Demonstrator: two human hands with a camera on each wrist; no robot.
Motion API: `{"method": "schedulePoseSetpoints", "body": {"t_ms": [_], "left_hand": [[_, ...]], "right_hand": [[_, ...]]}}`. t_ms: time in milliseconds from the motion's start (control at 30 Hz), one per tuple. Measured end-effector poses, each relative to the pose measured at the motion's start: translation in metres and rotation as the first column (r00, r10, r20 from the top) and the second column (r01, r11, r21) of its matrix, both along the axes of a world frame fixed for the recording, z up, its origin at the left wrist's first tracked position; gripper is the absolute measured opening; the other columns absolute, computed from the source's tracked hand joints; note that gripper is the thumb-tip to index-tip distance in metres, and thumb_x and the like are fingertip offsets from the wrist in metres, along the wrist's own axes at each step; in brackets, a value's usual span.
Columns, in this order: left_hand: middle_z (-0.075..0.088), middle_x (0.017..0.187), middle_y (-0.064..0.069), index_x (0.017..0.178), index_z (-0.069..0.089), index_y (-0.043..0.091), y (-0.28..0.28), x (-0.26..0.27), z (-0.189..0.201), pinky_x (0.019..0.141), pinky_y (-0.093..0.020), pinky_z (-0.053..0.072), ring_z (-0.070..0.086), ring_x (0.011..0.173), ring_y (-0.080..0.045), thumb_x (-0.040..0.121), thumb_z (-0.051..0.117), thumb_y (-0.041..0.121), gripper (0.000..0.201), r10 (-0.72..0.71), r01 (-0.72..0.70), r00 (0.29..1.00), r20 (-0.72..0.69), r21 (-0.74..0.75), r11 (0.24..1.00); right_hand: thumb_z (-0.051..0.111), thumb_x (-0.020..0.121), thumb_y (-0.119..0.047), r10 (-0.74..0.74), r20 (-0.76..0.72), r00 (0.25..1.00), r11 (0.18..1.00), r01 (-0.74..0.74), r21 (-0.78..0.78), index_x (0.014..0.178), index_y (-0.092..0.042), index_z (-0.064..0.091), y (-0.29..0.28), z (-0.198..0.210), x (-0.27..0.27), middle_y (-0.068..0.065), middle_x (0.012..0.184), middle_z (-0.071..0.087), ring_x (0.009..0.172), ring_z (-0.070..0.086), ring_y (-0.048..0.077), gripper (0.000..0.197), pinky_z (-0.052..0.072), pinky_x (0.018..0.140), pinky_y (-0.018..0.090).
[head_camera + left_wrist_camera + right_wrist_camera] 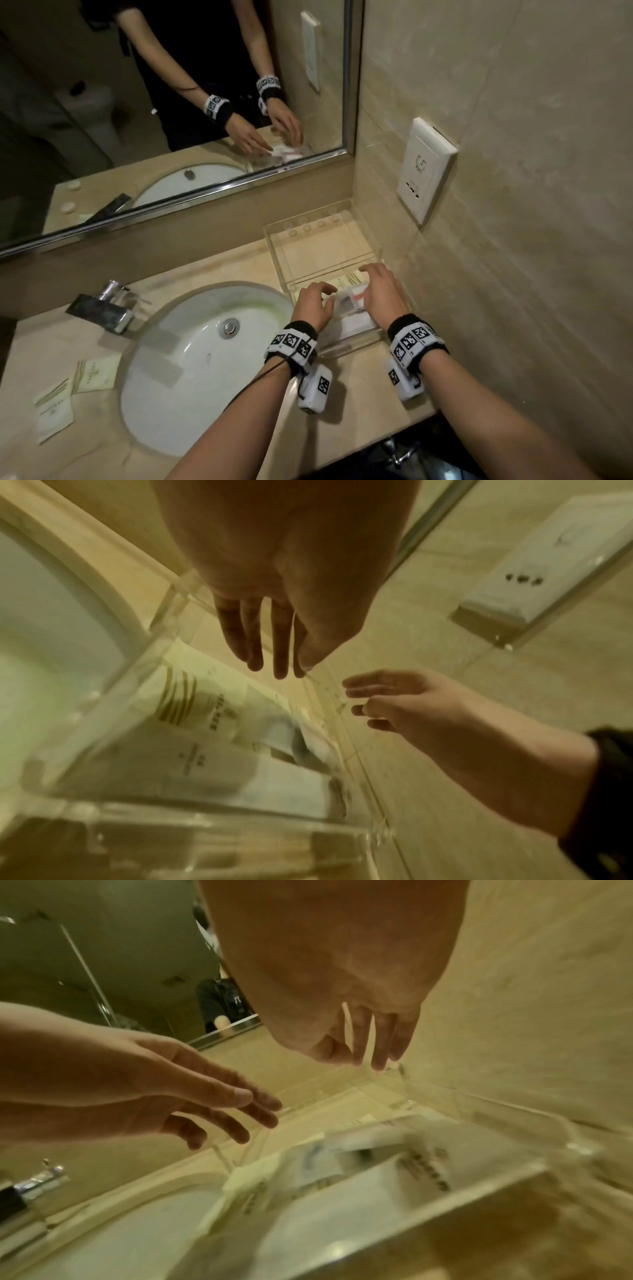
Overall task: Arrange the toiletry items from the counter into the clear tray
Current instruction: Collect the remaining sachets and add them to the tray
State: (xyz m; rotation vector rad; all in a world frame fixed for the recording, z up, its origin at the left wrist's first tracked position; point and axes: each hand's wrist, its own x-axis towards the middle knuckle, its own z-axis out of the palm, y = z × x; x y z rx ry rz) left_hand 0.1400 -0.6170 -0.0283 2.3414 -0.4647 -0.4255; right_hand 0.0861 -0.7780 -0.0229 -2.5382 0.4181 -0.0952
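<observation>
A clear acrylic tray [318, 240] stands on the counter in the corner by the wall. Several white toiletry packets [349, 303] lie in its near end, seen through the clear wall as packets [192, 723] and packets [342, 1172] in the wrist views. My left hand [313, 301] hovers over the tray's left side, fingers spread and straight, holding nothing. My right hand [380, 287] hovers over the right side, fingers also relaxed and empty. Two more cream packets [68, 390] lie on the counter left of the sink.
A white oval sink [205, 359] sits left of the tray, with a chrome tap [109, 308] behind it. A mirror [171, 102] runs along the back wall. A white wall socket [424, 168] is mounted above the tray on the right wall.
</observation>
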Motion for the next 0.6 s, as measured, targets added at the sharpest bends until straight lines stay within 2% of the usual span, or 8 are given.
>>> {"method": "schedulePoseSetpoints", "body": {"t_ms": [67,133,200,300,400,500,600], "left_hand": [[0.068,0.105,-0.002,0.106,0.066,0.013,0.018,0.004,0.011,0.081,-0.025,0.048,0.062,0.090,-0.017,0.092,0.054,0.016,0.018,0.074,-0.074,0.997,-0.009,-0.064,0.995],[0.068,0.096,-0.001,0.102,0.067,0.012,0.043,0.007,0.021,0.074,-0.021,0.045,0.060,0.080,-0.015,0.092,0.054,0.014,0.016,0.152,-0.153,0.988,-0.023,-0.112,0.982],[0.067,0.091,0.000,0.099,0.067,0.012,0.073,0.008,0.027,0.072,-0.020,0.045,0.060,0.079,-0.014,0.091,0.054,0.014,0.015,0.227,-0.229,0.973,-0.029,-0.139,0.963],[0.069,0.092,0.000,0.099,0.067,0.014,0.128,0.005,0.033,0.073,-0.020,0.048,0.062,0.081,-0.015,0.091,0.056,0.015,0.014,0.359,-0.361,0.933,-0.043,-0.166,0.918],[0.069,0.090,-0.001,0.096,0.067,0.015,0.188,-0.007,0.035,0.069,-0.018,0.048,0.063,0.078,-0.016,0.089,0.056,0.014,0.013,0.496,-0.499,0.866,-0.064,-0.178,0.848],[0.070,0.088,-0.003,0.093,0.068,0.015,0.251,-0.028,0.036,0.074,-0.027,0.051,0.064,0.077,-0.021,0.087,0.057,0.012,0.013,0.617,-0.622,0.782,-0.085,-0.170,0.765],[0.067,0.082,-0.001,0.092,0.067,0.016,0.314,-0.054,0.031,0.071,-0.028,0.049,0.061,0.072,-0.020,0.087,0.057,0.012,0.012,0.722,-0.731,0.681,-0.118,-0.150,0.665]], "right_hand": [[0.050,0.086,0.004,0.004,0.061,0.998,1.000,-0.005,0.011,0.128,-0.012,0.055,0.015,0.008,0.007,0.006,0.132,0.053,0.121,0.051,0.024,0.045,0.042,0.105,0.039],[0.049,0.089,0.001,0.042,0.111,0.993,0.998,-0.046,0.036,0.127,-0.011,0.056,0.035,0.014,0.016,0.006,0.130,0.054,0.120,0.051,0.023,0.041,0.041,0.105,0.037],[0.051,0.092,-0.004,0.099,0.169,0.981,0.991,-0.112,0.073,0.125,-0.011,0.057,0.060,0.021,0.025,0.005,0.127,0.055,0.118,0.052,0.021,0.034,0.042,0.104,0.034],[0.054,0.094,-0.011,0.214,0.230,0.949,0.961,-0.247,0.127,0.123,-0.011,0.058,0.109,0.029,0.041,0.005,0.122,0.057,0.110,0.057,0.020,0.029,0.047,0.099,0.035],[0.056,0.095,-0.015,0.331,0.231,0.915,0.912,-0.373,0.169,0.122,-0.011,0.058,0.165,0.033,0.053,0.004,0.119,0.058,0.104,0.059,0.018,0.027,0.049,0.094,0.034],[0.056,0.095,-0.016,0.448,0.219,0.867,0.854,-0.488,0.182,0.120,-0.013,0.057,0.225,0.032,0.059,0.002,0.116,0.059,0.099,0.059,0.015,0.025,0.049,0.089,0.030],[0.056,0.093,-0.014,0.562,0.202,0.802,0.771,-0.597,0.223,0.117,-0.014,0.058,0.289,0.029,0.059,0.001,0.110,0.062,0.091,0.060,0.014,0.025,0.049,0.084,0.028]]}}
